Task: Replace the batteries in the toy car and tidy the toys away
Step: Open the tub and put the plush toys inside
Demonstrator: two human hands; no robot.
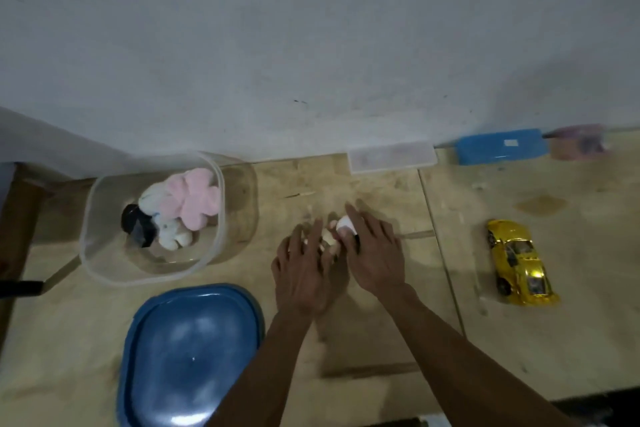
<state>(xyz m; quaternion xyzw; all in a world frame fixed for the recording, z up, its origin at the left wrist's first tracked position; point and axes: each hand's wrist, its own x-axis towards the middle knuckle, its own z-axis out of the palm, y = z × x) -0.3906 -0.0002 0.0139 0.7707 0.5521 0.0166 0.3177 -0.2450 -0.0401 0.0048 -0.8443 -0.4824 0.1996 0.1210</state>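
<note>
Centre frame: left hand (304,267) and right hand (372,253) closing on small white toy (341,227), fingers spread, barely curled; grip uncertain. Clear tub (104,191) left, nearer left hand. Gold toy car (517,262) right, long axis near-vertical.

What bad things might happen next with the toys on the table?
The small white toy sits between the left hand and right hand; with straight fingers it might slip out. The gold toy car lies apart on the right, so a sweeping forearm might knock it. The blue lid lies near the table edge and might slide off.
</note>
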